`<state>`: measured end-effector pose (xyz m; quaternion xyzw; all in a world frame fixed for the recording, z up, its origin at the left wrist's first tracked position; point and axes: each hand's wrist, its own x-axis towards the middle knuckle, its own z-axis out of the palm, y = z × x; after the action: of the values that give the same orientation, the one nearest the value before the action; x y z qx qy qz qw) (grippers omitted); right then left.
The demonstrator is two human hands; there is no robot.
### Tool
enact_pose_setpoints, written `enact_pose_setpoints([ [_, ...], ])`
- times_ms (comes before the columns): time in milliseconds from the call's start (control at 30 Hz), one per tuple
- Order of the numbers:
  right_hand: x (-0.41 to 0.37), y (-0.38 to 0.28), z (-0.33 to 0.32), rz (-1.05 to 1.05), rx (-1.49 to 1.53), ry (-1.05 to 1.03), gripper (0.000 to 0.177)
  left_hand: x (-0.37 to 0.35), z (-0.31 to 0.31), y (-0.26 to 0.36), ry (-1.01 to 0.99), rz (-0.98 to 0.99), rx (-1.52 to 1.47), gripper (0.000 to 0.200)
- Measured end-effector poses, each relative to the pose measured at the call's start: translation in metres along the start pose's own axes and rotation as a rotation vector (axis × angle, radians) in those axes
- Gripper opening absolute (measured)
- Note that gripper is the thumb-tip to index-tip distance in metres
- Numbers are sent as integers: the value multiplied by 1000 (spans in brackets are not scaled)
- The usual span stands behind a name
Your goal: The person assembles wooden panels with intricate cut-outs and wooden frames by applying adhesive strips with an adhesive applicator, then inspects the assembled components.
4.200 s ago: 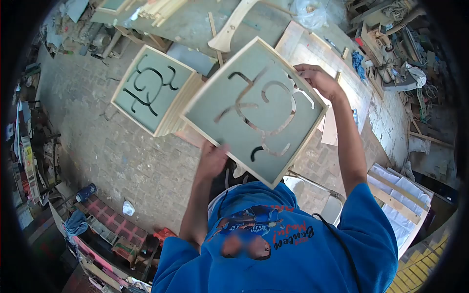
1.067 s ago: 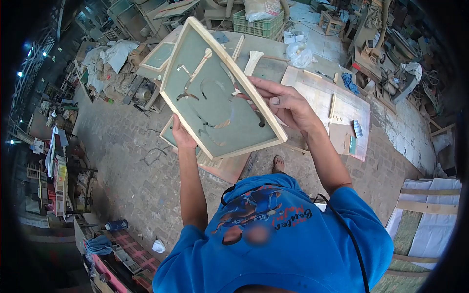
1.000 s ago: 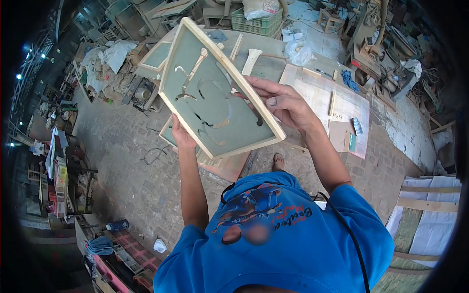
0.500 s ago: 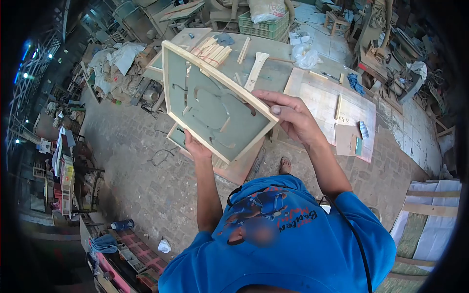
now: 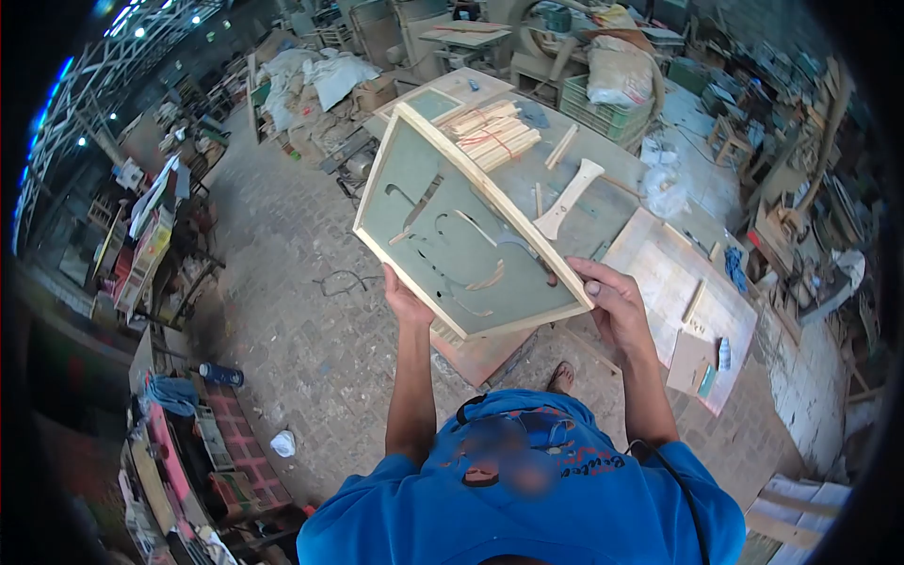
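Note:
I hold up a square green panel [image 5: 443, 235] with a pale wooden frame and curved cut-out shapes, tilted in front of me. My left hand [image 5: 405, 299] grips its lower left edge from beneath. My right hand [image 5: 610, 299] holds the lower right corner, fingers wrapped over the frame. Behind the panel stands a grey workbench [image 5: 527, 184] with a bundle of wooden strips [image 5: 490, 130] and a pale wooden handle-shaped piece [image 5: 567, 198].
A plywood sheet [image 5: 692, 301] with small blocks lies on the brick floor at right. A green crate [image 5: 603, 111] and sacks stand beyond the bench. Shelves with tools and a blue can [image 5: 218, 374] line the left side. Another framed panel [image 5: 438, 99] rests on the bench.
The panel has swung lower and flatter, away from my face. My right hand slid from the upper frame edge to the lower right corner. The view has lifted toward the workbench.

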<state>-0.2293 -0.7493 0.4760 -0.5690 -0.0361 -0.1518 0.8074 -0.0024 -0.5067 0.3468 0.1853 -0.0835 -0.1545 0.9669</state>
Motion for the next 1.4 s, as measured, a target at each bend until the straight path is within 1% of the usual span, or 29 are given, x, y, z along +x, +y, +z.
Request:
enact_pose_setpoints([
  [233,6,11,11,47,64,16,34,-4,-12,21,54,55,48,57],
  [300,13,11,7,3,-173,-5,33,-8,-12,26,78,78,84,58],
  [333,18,9,8,-2,-175,-11,33,-9,-9,29,101,97,121,59],
  [400,24,1,13,17,-398,22,32,-14,-3,35,92,97,157,59],
  [533,34,-11,27,-28,-472,68,30,-20,-1,41,47,73,260,58],
  [633,40,-4,22,-2,-465,3,30,-25,3,48,-25,119,241,58],
  [700,38,3,15,-33,-551,-31,29,-27,5,55,-11,158,244,58],
  [767,35,11,16,-47,-510,-24,29,-28,2,64,7,258,312,55],
  [800,33,14,17,-58,-462,-13,29,-29,3,69,-33,262,332,54],
  [900,31,17,15,-35,-414,-34,28,-30,5,78,1,308,383,54],
  [1233,31,29,6,-64,-442,10,28,-32,7,87,3,335,399,54],
  [1300,31,30,6,-47,-407,35,28,-34,11,90,-19,342,460,54],
  [1400,32,33,5,-46,-377,41,29,-37,17,93,2,334,520,54],
])
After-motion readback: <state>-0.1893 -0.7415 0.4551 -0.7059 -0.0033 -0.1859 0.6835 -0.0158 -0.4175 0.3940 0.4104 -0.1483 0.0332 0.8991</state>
